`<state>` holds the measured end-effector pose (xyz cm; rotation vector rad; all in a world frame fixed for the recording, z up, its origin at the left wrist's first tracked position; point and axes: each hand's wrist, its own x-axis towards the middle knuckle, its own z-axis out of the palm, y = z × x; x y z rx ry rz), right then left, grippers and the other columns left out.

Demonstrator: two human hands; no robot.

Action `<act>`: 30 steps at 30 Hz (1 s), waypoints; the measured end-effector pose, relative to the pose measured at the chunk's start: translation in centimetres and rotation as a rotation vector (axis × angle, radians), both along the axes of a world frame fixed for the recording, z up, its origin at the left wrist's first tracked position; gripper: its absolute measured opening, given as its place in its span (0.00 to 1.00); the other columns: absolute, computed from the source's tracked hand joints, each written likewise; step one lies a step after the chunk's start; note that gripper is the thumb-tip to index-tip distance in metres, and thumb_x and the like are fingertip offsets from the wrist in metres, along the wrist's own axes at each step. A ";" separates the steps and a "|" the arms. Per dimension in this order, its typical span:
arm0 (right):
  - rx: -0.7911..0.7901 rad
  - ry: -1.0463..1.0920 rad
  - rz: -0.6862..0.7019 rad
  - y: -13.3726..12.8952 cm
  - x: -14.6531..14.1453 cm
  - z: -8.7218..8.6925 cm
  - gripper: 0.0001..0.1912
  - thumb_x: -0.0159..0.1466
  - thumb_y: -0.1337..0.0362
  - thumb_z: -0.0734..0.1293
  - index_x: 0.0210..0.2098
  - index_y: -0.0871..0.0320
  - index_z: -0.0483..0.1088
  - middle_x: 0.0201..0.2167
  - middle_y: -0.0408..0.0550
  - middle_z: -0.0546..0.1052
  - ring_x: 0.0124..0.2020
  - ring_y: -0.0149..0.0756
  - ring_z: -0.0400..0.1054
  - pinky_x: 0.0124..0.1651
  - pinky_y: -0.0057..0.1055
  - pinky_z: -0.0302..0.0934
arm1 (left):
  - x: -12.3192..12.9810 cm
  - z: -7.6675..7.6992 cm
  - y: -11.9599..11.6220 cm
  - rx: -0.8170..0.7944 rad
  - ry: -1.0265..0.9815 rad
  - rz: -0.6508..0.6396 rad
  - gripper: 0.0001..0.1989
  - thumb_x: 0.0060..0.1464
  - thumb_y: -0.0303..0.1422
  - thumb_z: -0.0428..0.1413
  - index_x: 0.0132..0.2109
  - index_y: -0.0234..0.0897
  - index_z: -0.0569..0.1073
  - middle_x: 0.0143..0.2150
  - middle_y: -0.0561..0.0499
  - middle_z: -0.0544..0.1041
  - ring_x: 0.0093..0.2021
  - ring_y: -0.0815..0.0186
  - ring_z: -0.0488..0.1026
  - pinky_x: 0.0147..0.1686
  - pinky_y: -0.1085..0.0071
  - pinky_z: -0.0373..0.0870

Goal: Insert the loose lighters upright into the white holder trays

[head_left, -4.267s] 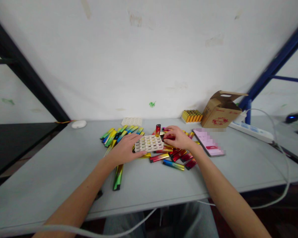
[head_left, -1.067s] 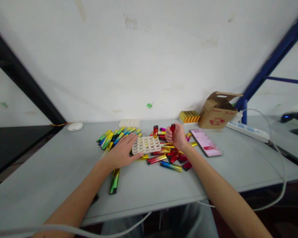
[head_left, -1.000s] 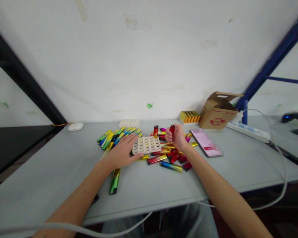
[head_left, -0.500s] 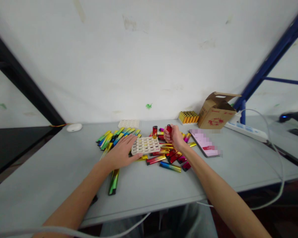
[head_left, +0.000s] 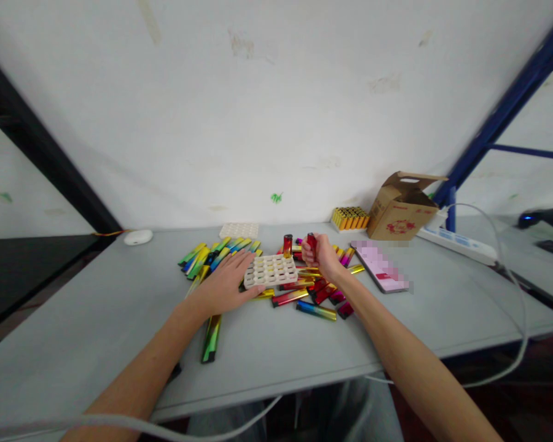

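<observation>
My left hand [head_left: 230,283] spans the left end of a white tray with rows of holes [head_left: 273,271], thumb at its near edge and fingers by the far left corner, gripping it. One red-and-gold lighter [head_left: 287,245] stands upright in the tray's far right corner. To the right of the tray, my right hand [head_left: 323,255] is closed around a red lighter [head_left: 311,240], its top showing above the fingers. Several red, gold and purple lighters [head_left: 289,298] lie loose beneath and around this hand. Green, yellow and blue lighters [head_left: 194,261] are heaped behind and left of my left hand.
A second white tray [head_left: 239,230] lies by the wall. At the back right are a tray packed with yellow-orange lighters [head_left: 350,218] and an open cardboard box [head_left: 399,212]. A phone [head_left: 380,267], a power strip [head_left: 461,243] and a white case [head_left: 138,237] are on the table.
My right hand has shifted slightly left toward the tray with the red lighter in it. My left hand and the tray have stayed in place.
</observation>
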<state>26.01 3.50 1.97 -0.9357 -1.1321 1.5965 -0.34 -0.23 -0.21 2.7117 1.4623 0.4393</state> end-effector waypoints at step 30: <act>0.395 -0.070 -0.256 0.0 1.2 0.4 0.12 0.56 0.58 0.72 0.37 0.57 0.74 0.36 0.46 0.77 0.37 0.34 0.70 0.42 0.30 0.65 | 0.3 0.6 -0.2 -0.045 0.008 0.027 0.41 0.58 0.56 0.48 0.67 0.29 0.60 0.69 0.37 0.62 0.70 0.49 0.56 0.69 0.54 0.52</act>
